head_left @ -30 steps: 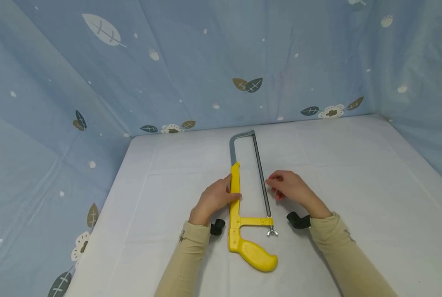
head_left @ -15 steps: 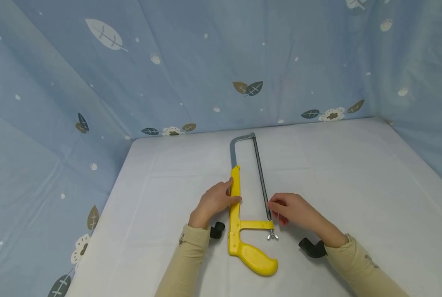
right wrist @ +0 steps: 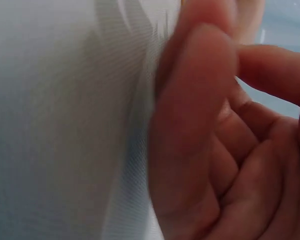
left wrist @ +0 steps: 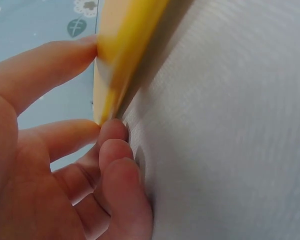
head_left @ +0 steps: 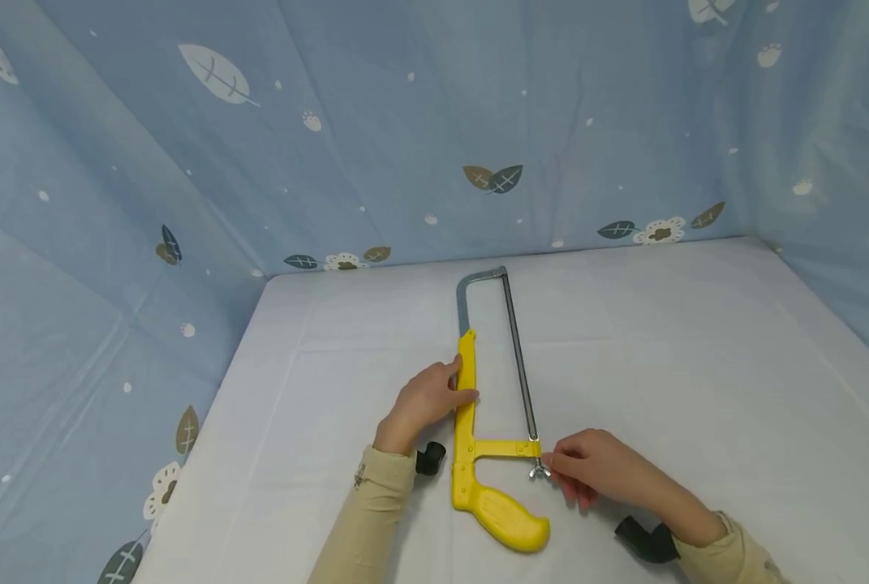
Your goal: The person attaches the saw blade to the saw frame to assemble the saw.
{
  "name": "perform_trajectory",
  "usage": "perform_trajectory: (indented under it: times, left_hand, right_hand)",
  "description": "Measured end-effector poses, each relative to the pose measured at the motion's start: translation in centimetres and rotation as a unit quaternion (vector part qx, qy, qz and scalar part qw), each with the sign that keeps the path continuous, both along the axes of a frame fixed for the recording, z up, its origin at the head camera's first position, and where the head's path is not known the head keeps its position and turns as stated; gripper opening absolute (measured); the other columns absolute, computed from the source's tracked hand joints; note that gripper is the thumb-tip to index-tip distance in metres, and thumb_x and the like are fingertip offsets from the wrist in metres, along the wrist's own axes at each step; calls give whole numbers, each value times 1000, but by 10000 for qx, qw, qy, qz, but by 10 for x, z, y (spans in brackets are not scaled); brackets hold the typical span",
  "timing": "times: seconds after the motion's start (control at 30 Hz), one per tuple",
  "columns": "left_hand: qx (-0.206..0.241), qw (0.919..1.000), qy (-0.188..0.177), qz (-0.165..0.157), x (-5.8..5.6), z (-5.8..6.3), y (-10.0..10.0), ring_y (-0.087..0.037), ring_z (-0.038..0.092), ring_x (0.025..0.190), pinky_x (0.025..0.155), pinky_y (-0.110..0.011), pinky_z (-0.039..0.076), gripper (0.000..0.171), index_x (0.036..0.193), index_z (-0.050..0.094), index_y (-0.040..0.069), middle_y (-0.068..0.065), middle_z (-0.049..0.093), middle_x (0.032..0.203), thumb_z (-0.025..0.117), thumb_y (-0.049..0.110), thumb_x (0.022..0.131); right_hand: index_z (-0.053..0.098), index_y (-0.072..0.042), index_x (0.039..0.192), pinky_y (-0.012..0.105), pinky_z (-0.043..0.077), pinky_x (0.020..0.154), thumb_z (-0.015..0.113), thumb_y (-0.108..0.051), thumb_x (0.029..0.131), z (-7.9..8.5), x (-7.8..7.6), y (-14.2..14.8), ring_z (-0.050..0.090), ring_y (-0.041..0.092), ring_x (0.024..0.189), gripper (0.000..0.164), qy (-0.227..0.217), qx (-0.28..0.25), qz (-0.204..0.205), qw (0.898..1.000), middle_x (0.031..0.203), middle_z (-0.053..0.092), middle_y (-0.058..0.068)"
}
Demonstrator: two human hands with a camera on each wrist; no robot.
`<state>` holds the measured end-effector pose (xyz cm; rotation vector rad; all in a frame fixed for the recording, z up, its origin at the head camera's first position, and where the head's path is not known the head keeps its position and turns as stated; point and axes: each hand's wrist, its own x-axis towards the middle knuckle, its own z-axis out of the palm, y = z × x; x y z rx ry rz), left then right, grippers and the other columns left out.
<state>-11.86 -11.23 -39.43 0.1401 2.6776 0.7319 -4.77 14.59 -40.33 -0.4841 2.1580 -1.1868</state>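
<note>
A hacksaw [head_left: 466,422] with a yellow frame and handle lies on the white-covered table, its grey front bow pointing away from me. My left hand [head_left: 427,397] holds the yellow frame bar between thumb and fingers; the left wrist view shows the bar [left wrist: 132,42] at the fingertips. The blade [head_left: 519,353] runs along the saw's right side down to a silver wing nut [head_left: 539,470]. Beside that wing nut is my right hand [head_left: 602,466], fingers loosely bent, fingertips very close to it. Whether they touch cannot be told; the right wrist view shows nothing held by the hand [right wrist: 205,130].
The white cloth [head_left: 697,349] covers the table around the saw. A blue curtain [head_left: 376,122] printed with leaves and flowers hangs behind and at both sides. Black curved pieces [head_left: 646,539] sit at both wrists.
My right hand has moved toward me along the blade, from its middle to beside the wing nut. The left hand keeps its hold, and the saw lies in the same place.
</note>
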Motion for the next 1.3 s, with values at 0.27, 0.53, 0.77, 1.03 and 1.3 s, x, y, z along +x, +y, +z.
perform_trajectory:
  times: [0.27,0.53,0.77,1.03,1.3]
  left_hand:
    - [36,10000,-8,34,1,2,0,-17,40,59,53,-27,31,72,140,30,15,-3,42,73,61,42,81]
    - [47,10000,-2,-10,2,2,0,-17,38,58,52,-27,30,72,140,30,14,-3,39,71,61,42,81]
    - [24,10000,26,-47,3,0,1,-17,39,58,52,-27,31,72,140,31,14,-3,40,71,61,42,81]
    - [-15,9999,86,-74,3,-2,1,-16,40,59,52,-27,31,72,140,32,14,-2,40,71,61,43,81]
    - [26,10000,90,-25,3,-1,-1,-17,39,59,52,-27,31,73,140,30,14,-2,40,72,61,42,81]
  right_hand:
    - [59,-10,67,29,43,42,54,-42,86,-3,2,-5,50,14,42,37,-180,340,-108,9992,53,55,1]
    - [60,-13,65,29,41,40,54,-49,83,-5,5,-10,50,13,40,40,-96,699,-197,9973,50,53,-2]
    - [60,-15,65,28,39,40,54,-53,81,-5,8,-15,48,13,39,42,-44,824,-151,9965,48,51,-2]
    - [60,-14,69,29,41,40,52,-46,85,-8,9,-13,50,14,40,37,-156,440,9,9989,53,54,-2]
    - [61,-14,72,27,40,40,53,-40,87,-8,5,-10,51,16,41,31,-143,106,241,9995,54,55,-1]
